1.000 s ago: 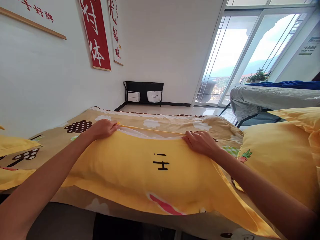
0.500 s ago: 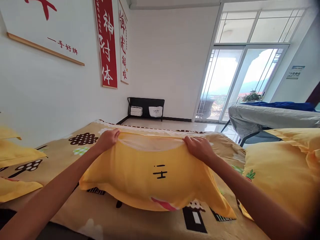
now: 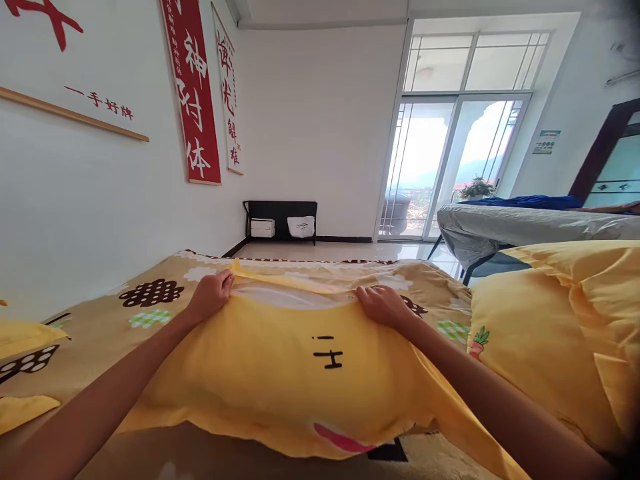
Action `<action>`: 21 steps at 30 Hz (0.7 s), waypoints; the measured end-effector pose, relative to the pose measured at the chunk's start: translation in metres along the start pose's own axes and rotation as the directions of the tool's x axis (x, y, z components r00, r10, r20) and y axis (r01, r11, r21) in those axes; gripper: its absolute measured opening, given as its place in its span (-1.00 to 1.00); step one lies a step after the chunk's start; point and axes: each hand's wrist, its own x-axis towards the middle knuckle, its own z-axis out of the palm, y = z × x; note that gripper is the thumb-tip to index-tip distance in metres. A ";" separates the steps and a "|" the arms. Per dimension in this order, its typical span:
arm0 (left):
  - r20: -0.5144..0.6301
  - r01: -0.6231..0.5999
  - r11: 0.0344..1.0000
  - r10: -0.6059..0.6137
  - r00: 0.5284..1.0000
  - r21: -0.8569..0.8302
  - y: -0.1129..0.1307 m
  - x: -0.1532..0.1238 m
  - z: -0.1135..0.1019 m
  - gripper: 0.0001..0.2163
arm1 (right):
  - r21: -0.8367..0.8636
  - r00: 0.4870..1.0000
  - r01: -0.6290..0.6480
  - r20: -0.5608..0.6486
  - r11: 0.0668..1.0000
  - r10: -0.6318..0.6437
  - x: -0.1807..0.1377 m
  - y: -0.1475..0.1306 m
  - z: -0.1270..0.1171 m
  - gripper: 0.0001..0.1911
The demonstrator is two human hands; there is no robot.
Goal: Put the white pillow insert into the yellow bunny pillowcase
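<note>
A yellow pillowcase with black "Hi" lettering and a pink mark stretches between my two hands over the bed. My left hand is closed on the left end of its open edge, and my right hand grips the right end. Inside the gap between them shows a white pillow; the rest of it is covered by the cloth. The pillowcase's lower edge bulges toward me above the patterned blanket.
Another yellow pillow with a carrot print lies at the right. More yellow fabric is at the far left. Beyond the bed stand a black rack against the wall and a plastic-covered table near the glass doors.
Both hands have kept their hold while the pillowcase came closer to me and its lower edge spread out. Its opening edge has folded up near my left hand. The view has turned right.
</note>
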 end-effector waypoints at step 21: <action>-0.050 0.071 0.997 -0.070 0.996 0.026 -0.003 0.027 0.031 -0.74 | -0.112 0.965 -0.258 0.021 0.960 0.262 0.023 0.002 0.014 -0.70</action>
